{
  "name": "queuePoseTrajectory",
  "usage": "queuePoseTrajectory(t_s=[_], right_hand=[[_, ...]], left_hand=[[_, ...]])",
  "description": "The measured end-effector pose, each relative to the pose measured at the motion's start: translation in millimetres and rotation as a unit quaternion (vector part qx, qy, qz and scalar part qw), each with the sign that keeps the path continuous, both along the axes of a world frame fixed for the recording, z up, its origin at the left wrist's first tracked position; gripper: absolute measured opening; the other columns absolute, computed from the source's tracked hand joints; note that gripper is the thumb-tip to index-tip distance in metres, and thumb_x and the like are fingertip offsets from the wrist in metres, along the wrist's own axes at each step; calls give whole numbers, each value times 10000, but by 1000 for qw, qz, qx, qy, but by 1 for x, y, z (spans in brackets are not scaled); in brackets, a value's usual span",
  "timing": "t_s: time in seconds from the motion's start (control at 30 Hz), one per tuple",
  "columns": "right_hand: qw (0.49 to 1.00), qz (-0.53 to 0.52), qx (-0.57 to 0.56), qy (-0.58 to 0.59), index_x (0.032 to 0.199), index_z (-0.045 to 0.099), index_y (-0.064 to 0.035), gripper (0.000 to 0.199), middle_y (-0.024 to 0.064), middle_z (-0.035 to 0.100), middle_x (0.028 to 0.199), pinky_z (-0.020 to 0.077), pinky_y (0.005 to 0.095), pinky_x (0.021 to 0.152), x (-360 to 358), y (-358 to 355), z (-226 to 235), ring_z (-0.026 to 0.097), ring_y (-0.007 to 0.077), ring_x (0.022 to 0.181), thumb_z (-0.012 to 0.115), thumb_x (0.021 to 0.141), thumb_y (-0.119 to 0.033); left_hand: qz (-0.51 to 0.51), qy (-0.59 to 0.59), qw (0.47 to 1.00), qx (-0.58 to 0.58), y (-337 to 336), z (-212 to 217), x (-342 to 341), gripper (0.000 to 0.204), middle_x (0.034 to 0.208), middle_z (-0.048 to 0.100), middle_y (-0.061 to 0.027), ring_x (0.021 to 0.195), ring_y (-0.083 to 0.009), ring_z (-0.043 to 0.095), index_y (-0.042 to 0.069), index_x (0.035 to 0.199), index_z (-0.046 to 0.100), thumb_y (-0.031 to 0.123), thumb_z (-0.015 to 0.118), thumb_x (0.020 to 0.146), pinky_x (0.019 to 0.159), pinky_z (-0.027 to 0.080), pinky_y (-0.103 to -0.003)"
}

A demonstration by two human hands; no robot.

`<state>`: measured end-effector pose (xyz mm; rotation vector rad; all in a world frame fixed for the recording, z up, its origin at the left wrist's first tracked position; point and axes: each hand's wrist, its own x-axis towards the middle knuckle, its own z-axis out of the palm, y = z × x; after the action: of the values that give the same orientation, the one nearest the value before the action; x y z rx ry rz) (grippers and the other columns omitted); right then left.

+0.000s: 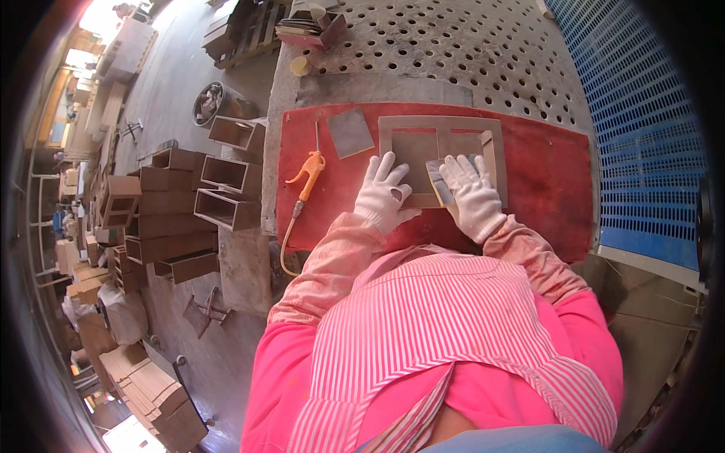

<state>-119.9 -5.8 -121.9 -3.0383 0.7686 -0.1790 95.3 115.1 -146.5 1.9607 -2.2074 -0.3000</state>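
A grey-brown rectangular frame (pixel 406 122) with a middle bar and a panel lies flat on a red cloth (pixel 545 177) in front of me. On its near left corner rests my left hand (pixel 383 198), gloved in white, its fingers spread and holding nothing. The glove has a small hole. My right hand (pixel 474 198), also gloved, lies over a thin grey sanding pad (pixel 436 181), pressing it on the frame's right half; its thumb is hidden. Left of the frame are a grey square sheet (pixel 350 134) and an orange air blow gun (pixel 308 175) with its hose.
Beyond the cloth, the pale worktop (pixel 423 38) is full of round holes. It carries a box of sheets (pixel 311 32) and a yellow-lidded tub (pixel 300 66). Blue slatted panels (pixel 642 143) stand right. Brown hollow boxes (pixel 170 204) and a bin (pixel 226 104) stand left.
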Motion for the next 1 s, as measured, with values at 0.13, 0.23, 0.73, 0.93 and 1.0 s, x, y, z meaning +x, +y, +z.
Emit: queuePoseTrajectory(t_s=[0.13,0.23,0.73,0.93,1.0], right_hand=[[996,-84,21,2,1591,507,-89,670,132,482,1661,145,601,1317,30,-30,-25,391,320,1564,639,980,-330],[996,-86,12,14,1621,464,-89,701,124,437,1696,121,620,1313,36,-33,-27,360,323,1586,637,991,-344],[987,-153,-3,54,1604,479,-93,700,104,442,1692,137,636,1303,59,-38,-30,384,312,1565,679,984,-350],[993,-98,4,57,1597,490,-93,709,103,467,1663,149,658,1294,-22,42,-33,397,321,1545,696,956,-319],[997,-73,-8,7,1596,491,-94,719,101,486,1652,153,667,1291,-5,17,-33,412,322,1535,701,946,-318]], left_hand=[[-39,7,999,-31,-2,-12,11,493,1345,681,-70,1560,-469,298,89,982,807,550,831,808,1296,217,-662],[-34,-38,998,27,-7,-14,9,543,1311,685,-55,1569,-445,287,124,1123,806,592,782,849,1302,179,-663],[-7,-37,997,73,-11,-7,1,551,1274,687,-104,1594,-448,254,136,1155,815,611,742,884,1310,161,-647],[-2,-33,997,70,-11,-4,-1,548,1273,693,-108,1574,-444,285,146,1164,818,609,746,881,1302,169,-652],[-6,-33,998,61,-11,-5,0,541,1259,697,-108,1564,-447,299,146,1150,818,608,748,879,1300,171,-652]])
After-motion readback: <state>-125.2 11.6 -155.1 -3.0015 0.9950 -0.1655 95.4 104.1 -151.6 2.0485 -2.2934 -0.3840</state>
